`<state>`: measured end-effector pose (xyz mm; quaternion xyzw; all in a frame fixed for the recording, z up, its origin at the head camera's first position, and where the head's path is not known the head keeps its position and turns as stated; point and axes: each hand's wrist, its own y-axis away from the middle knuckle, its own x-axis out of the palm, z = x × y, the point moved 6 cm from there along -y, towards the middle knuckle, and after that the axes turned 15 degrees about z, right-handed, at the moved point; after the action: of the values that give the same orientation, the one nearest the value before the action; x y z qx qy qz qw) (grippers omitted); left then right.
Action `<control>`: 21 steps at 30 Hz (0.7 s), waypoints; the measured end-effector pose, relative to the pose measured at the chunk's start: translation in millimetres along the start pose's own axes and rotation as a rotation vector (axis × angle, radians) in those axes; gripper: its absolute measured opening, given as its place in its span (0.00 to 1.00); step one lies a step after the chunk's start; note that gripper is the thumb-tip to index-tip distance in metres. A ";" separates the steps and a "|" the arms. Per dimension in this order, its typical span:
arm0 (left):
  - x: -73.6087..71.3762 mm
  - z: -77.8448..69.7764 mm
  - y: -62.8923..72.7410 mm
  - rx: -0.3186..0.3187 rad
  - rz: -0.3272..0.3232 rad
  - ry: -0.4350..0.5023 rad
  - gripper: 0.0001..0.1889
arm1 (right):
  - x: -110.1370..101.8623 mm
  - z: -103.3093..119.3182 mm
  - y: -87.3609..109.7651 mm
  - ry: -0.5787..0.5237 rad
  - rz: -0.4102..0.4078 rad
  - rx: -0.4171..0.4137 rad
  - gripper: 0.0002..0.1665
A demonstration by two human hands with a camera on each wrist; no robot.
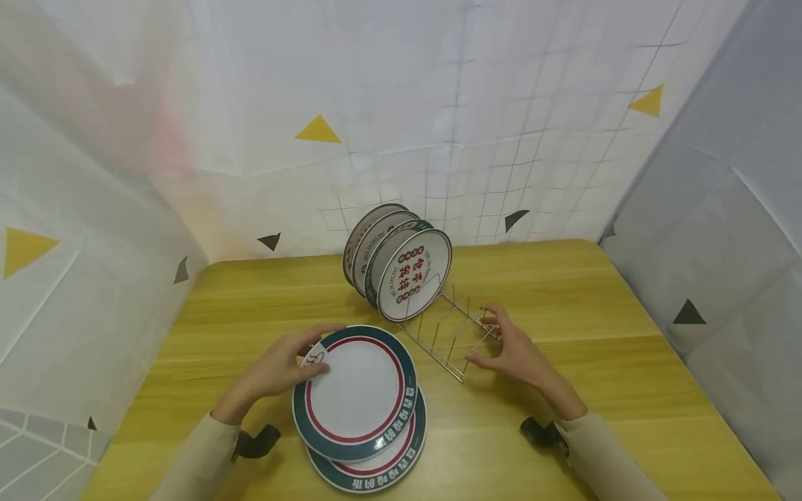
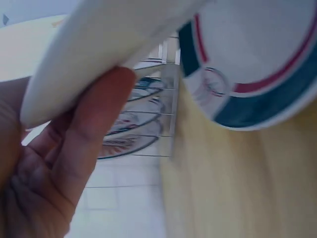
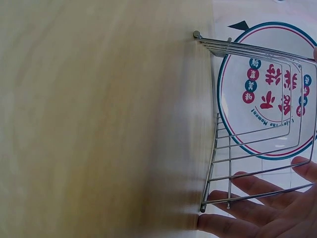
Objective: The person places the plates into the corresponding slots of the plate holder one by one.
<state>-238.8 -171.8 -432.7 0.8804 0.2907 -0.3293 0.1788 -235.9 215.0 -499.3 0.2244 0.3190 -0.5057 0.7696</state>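
Left hand [image 1: 289, 363] pinches a plate [image 1: 357, 390] above another plate [image 1: 391, 463]; right hand [image 1: 516, 355] spreads fingers [image 3: 247, 208] against a rack [image 1: 432, 353]. Upright dishes [image 1: 413, 275] fill its far end.

And here's the yellow-brown wood-grain tabletop [image 1: 551, 292], filling the head view's lower half: a silver metal wire rack [image 1: 432, 353] standing right of centre, and there, bottom centre, a round white green-rimmed plate [image 1: 401, 459] lying partly covered

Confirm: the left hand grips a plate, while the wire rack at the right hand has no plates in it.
The wire rack at the right hand isn't empty: the head view shows several plates in it. The left hand does grip a plate.
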 end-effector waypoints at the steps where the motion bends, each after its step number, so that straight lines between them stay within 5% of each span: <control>1: -3.1 -4.0 0.6 0.007 -0.012 -0.007 0.35 | 0.1 0.1 -0.2 0.001 0.001 -0.001 0.56; 11: -49.3 -40.2 5.8 0.100 -0.206 -0.048 0.33 | -1.2 2.7 -0.1 -0.009 0.007 0.003 0.55; 21: -67.4 -55.1 -3.0 0.130 -0.276 -0.034 0.32 | -0.6 1.4 0.0 -0.009 0.007 -0.007 0.55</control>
<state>-255.8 -168.1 -347.3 0.8361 0.3841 -0.3835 0.0793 -235.7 214.4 -497.9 0.2203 0.3165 -0.5029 0.7735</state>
